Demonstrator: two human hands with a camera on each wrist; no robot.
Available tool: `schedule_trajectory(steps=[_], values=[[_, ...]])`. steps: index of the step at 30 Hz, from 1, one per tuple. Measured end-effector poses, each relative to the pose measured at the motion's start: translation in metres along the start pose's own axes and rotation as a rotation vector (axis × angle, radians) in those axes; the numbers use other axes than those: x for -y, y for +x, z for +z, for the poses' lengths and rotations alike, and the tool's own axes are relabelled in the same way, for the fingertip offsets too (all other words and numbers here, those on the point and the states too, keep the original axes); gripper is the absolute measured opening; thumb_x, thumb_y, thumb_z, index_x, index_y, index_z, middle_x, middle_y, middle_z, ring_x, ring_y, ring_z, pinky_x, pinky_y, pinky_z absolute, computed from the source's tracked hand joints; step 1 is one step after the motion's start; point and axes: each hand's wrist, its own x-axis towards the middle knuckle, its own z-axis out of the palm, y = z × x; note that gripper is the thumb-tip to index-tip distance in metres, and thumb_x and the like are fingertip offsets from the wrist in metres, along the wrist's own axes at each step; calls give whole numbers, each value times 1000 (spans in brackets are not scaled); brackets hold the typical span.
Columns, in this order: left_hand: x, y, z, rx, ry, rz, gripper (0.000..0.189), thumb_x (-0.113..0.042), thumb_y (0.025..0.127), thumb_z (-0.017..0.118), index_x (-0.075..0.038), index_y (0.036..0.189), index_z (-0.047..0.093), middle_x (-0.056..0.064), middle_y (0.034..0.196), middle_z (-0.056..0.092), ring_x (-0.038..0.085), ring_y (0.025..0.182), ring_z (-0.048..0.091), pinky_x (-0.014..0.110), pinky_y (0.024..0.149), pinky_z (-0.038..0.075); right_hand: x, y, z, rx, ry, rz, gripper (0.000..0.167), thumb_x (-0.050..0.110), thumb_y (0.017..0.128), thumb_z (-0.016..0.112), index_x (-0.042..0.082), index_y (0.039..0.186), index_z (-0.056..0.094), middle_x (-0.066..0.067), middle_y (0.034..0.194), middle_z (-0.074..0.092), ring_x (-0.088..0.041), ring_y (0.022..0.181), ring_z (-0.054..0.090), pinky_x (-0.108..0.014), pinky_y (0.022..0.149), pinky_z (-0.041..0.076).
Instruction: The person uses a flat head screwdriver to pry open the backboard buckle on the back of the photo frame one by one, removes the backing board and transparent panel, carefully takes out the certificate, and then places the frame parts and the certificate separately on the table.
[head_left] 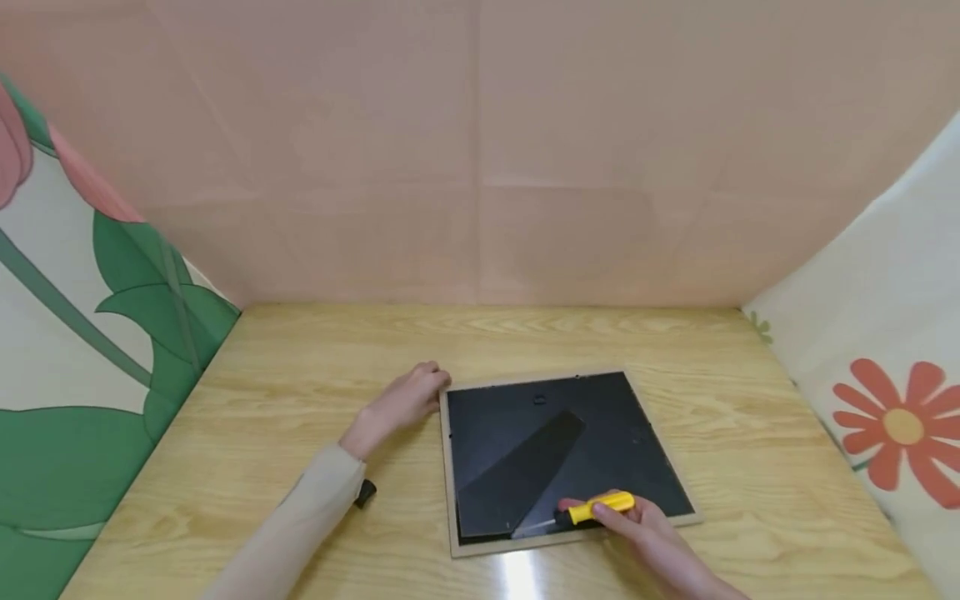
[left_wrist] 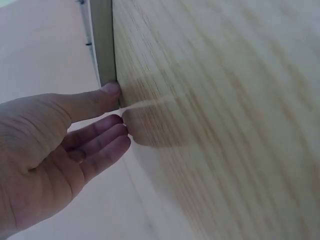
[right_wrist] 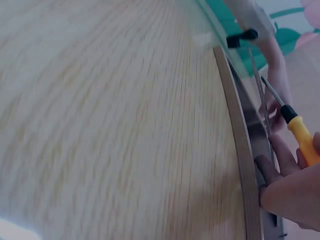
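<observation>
A picture frame (head_left: 576, 540) with a light wooden rim lies with its black back board (head_left: 630, 442) upward. A dark tapered strip (head_left: 517, 475), like a stand, crosses the board. My left hand (head_left: 412, 396) is at the far left corner; in the left wrist view the thumb touches the wooden side and the other visible fingers are loosely bent by the corner. My right hand (head_left: 645, 533) grips a screwdriver (head_left: 600, 507) by its yellow handle over the near edge. Its metal shaft points left toward the near left part of the board. In the right wrist view, fingertips reach inside the rim.
The frame lies on a wood-grain table (head_left: 300, 350). A small black object (head_left: 365, 493) sits left of the frame, partly hidden by the left sleeve. A plain pinkish cloth (head_left: 480, 167) hangs behind, with flower-patterned cloths (head_left: 915, 333) at both sides.
</observation>
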Motion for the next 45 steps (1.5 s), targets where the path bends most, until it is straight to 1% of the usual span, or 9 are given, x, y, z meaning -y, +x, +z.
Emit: schedule_trajectory(steps=[3, 7, 10, 13, 17, 20, 27, 34, 45], values=[[1, 0, 2, -37, -2, -15, 25, -3, 88, 70, -1, 112, 64, 9, 100, 58, 21, 89, 57, 30, 76, 52, -3, 2, 3, 25, 12, -19, 35, 12, 104, 42, -13, 126, 52, -11, 125, 62, -8, 120, 54, -16, 99, 38], [-2, -7, 5, -44, 8, -22, 31, -7, 92, 65, 3, 120, 60, 13, 108, 58, 25, 98, 57, 34, 82, 51, 2, 1, 4, -61, 27, 34, 26, 14, 103, 46, -4, 117, 60, -7, 111, 69, -10, 107, 61, -21, 94, 44], [-9, -19, 3, 35, -39, -35, 50, -19, 96, 62, 6, 136, 47, 21, 134, 49, 32, 122, 48, 41, 99, 44, 20, 3, 0, -78, 80, 43, 18, 15, 103, 48, 4, 110, 60, -5, 104, 69, -16, 98, 66, -29, 92, 49], [-18, -30, 0, 132, -108, -17, 75, -35, 96, 60, 8, 147, 28, 25, 155, 20, 37, 141, 23, 45, 113, 25, 45, 15, -3, -37, 72, -28, 17, 13, 102, 49, 2, 111, 58, -12, 106, 70, -25, 99, 68, -39, 92, 50], [-29, -38, 2, 226, -122, 3, 102, -53, 89, 62, 9, 150, 9, 25, 157, -6, 35, 145, 2, 42, 116, 15, 71, 52, 4, -81, -35, -92, 27, 10, 97, 59, -8, 115, 51, -17, 106, 66, -30, 99, 67, -42, 91, 50], [-40, -41, 5, 269, -102, -14, 113, -60, 84, 64, 8, 150, 3, 24, 157, -12, 34, 145, -3, 41, 116, 14, 72, 84, 9, -127, -50, -45, 38, 10, 93, 65, -12, 119, 48, -19, 109, 64, -35, 103, 65, -45, 93, 47], [-59, -50, 9, 296, -73, -25, 118, -66, 80, 63, 4, 152, 0, 22, 157, -13, 33, 145, -2, 40, 116, 16, 57, 114, 10, -143, -38, 25, 38, 7, 93, 64, -13, 120, 46, -21, 111, 64, -35, 106, 64, -44, 94, 47], [-71, -60, 9, 322, -30, -21, 120, -67, 80, 63, 6, 151, 0, 24, 157, -9, 34, 145, -2, 39, 116, 14, 52, 115, 10, -126, -38, 24, 36, 6, 92, 65, -14, 117, 48, -20, 108, 66, -33, 101, 66, -44, 93, 48], [-72, -63, 9, 324, -30, -30, 118, -67, 80, 63, 6, 151, 3, 23, 158, -8, 33, 145, 0, 39, 116, 14, 47, 116, 13, -141, -101, 14, 33, 6, 91, 66, -13, 114, 52, -20, 105, 68, -32, 99, 67, -43, 91, 50]])
